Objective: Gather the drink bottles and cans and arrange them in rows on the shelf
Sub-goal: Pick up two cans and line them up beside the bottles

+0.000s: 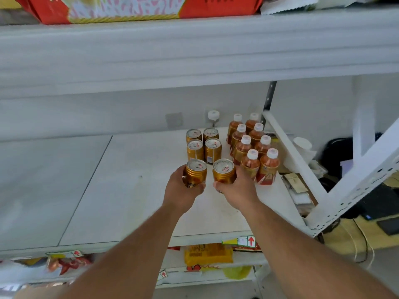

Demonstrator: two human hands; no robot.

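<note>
My left hand (183, 188) grips one gold can (196, 172) and my right hand (237, 188) grips another (224, 171), both low on the body so they stay upright. I hold them just in front of the four standing cans (204, 143) on the shelf (129, 190), beside the bottles (254, 145), to extend both columns.

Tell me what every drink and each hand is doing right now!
Left hand: closed around a gold can.
Right hand: closed around a gold can.
Left gold can: upright, held, sealed.
Right gold can: upright, held, sealed.
Four gold cans: upright on the shelf, two rows of two, unopened.
Eight orange bottles: upright, white caps on, two rows of four.
Shelf: left part bare.
</note>
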